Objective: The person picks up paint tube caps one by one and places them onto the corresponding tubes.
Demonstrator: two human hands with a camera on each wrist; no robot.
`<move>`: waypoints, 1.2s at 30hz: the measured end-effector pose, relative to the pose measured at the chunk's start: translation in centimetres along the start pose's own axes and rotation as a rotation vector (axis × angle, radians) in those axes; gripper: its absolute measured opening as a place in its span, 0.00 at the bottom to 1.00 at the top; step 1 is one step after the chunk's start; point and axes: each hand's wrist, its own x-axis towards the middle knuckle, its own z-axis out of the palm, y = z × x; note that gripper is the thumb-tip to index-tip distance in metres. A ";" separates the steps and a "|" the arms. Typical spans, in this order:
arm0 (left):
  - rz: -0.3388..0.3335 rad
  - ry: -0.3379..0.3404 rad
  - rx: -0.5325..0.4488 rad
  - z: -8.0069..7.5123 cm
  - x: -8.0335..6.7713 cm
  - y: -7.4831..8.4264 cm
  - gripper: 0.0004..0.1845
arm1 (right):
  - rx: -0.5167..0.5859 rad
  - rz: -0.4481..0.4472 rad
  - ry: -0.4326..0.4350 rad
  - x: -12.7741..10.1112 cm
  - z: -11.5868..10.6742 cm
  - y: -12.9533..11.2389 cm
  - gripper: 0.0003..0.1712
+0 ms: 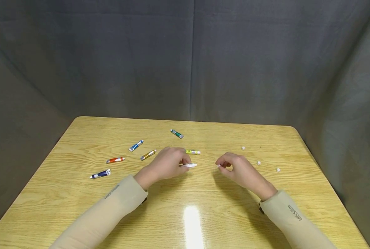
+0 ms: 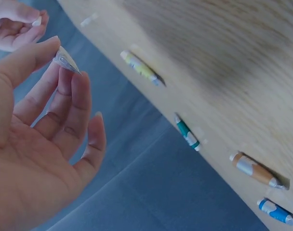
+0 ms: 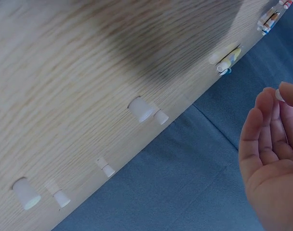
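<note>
My left hand [image 1: 185, 163] pinches a small white paint tube [image 1: 190, 165] between thumb and fingers just above the wooden table [image 1: 185, 221]; the left wrist view shows the tube's flat crimped end [image 2: 67, 61] at the fingertips [image 2: 81, 79]. My right hand [image 1: 222, 165] hovers a short way to its right, thumb and forefinger pinching a tiny white cap [image 1: 218, 165]. A gap separates the two hands. A yellow tube [image 1: 192, 151] lies just behind the left hand.
Left of the hands lie a green tube [image 1: 177, 134], a blue one [image 1: 136, 145], a gold one [image 1: 148, 155], a red one [image 1: 115, 160] and a dark blue one [image 1: 100, 174]. Three loose white caps [image 1: 258, 162] sit right of my right hand. Grey cloth surrounds the table.
</note>
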 end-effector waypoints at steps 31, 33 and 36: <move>0.113 0.049 -0.096 -0.6 -1.6 2.9 0.04 | 0.119 -0.195 0.166 -1.0 1.6 -3.3 0.09; 0.114 0.049 -0.103 -0.6 -1.6 3.0 0.04 | 0.130 -0.207 0.164 -1.0 1.7 -3.5 0.09; 0.115 0.047 -0.110 -0.5 -1.6 3.2 0.04 | 0.146 -0.207 0.153 -1.1 1.7 -3.8 0.08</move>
